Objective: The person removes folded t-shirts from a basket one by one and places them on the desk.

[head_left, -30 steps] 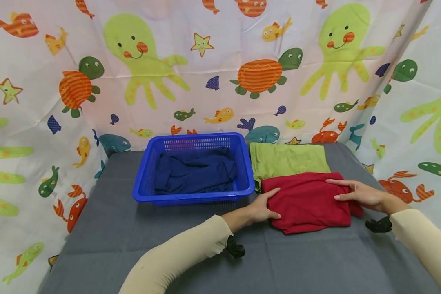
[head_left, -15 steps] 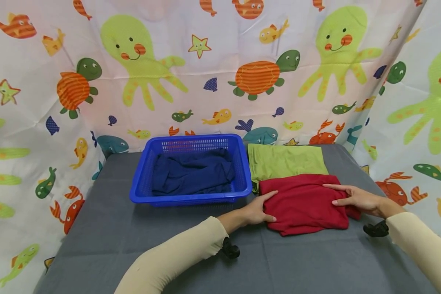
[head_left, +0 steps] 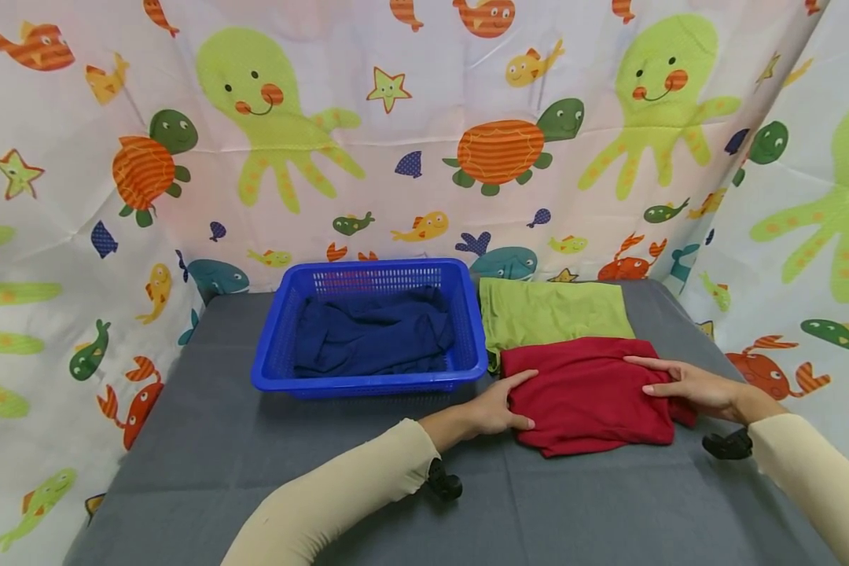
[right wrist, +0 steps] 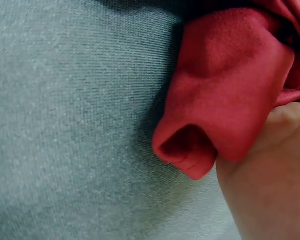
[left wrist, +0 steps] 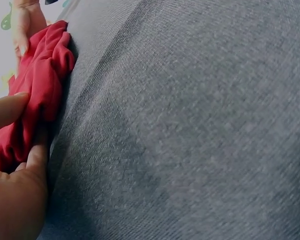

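Note:
A folded red shirt lies on the grey cloth-covered table, in front of a folded lime-green garment. My left hand grips its left edge; in the left wrist view the fabric is bunched between a digit on top and another low at the side. My right hand holds the right side, index finger and thumb on top, with the other fingers hidden. A tube-like sleeve end sticks out beside the right hand in the right wrist view.
Left of the garments stands a blue plastic basket with a crumpled navy garment in it. A white curtain printed with sea animals hangs behind the table and along both sides.
The view shifts slightly. Both hands stay at the sides of the red shirt, which keeps its place and shape.

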Action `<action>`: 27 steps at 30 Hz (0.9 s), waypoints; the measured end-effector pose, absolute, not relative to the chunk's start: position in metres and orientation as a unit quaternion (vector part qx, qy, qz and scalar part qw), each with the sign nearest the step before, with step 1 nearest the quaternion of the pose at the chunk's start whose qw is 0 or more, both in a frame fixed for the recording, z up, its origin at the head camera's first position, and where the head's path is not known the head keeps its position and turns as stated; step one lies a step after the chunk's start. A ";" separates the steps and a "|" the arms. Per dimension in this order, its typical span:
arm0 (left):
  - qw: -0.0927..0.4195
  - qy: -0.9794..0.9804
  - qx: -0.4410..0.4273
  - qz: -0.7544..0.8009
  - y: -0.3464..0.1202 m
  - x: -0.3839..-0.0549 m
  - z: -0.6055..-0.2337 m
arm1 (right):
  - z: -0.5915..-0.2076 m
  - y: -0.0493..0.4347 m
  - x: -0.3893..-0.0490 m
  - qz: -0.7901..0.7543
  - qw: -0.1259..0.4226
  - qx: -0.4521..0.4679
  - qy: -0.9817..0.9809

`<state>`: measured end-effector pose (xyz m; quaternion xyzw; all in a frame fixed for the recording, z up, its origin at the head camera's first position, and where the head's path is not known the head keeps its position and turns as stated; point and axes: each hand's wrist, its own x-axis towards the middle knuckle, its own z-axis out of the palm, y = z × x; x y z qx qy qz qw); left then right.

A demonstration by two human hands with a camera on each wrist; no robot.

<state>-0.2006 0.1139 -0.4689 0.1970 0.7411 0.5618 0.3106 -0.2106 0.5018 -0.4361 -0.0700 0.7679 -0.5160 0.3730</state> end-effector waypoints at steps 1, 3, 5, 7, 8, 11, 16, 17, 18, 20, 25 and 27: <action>0.307 0.744 0.196 0.561 0.114 -0.200 -0.469 | -0.436 0.502 -0.211 -0.516 0.374 -0.073 0.767; 0.300 0.748 0.191 0.560 0.115 -0.199 -0.468 | -0.434 0.502 -0.213 -0.510 0.378 -0.074 0.769; 0.296 0.751 0.186 0.560 0.115 -0.198 -0.467 | -0.428 0.501 -0.216 -0.491 0.384 -0.070 0.779; 0.301 0.750 0.177 0.562 0.114 -0.198 -0.464 | -0.420 0.499 -0.219 -0.467 0.388 -0.065 0.792; 0.305 0.748 0.175 0.563 0.113 -0.198 -0.462 | -0.416 0.498 -0.221 -0.453 0.390 -0.062 0.799; 0.323 0.738 0.168 0.568 0.108 -0.197 -0.455 | -0.405 0.497 -0.224 -0.422 0.389 -0.063 0.816; 0.357 0.707 0.153 0.591 0.096 -0.195 -0.448 | -0.394 0.507 -0.223 -0.402 0.378 -0.068 0.831; 0.361 0.704 0.150 0.593 0.093 -0.194 -0.447 | -0.392 0.509 -0.222 -0.403 0.375 -0.070 0.832; 0.364 0.701 0.150 0.595 0.091 -0.194 -0.446 | -0.390 0.512 -0.222 -0.406 0.373 -0.071 0.831; 0.365 0.703 0.148 0.593 0.086 -0.194 -0.446 | -0.387 0.515 -0.220 -0.409 0.368 -0.074 0.832; 0.361 0.715 0.145 0.581 0.072 -0.193 -0.447 | -0.379 0.521 -0.218 -0.384 0.334 -0.074 0.858; 0.359 0.721 0.147 0.575 0.066 -0.192 -0.446 | -0.375 0.522 -0.218 -0.374 0.314 -0.068 0.870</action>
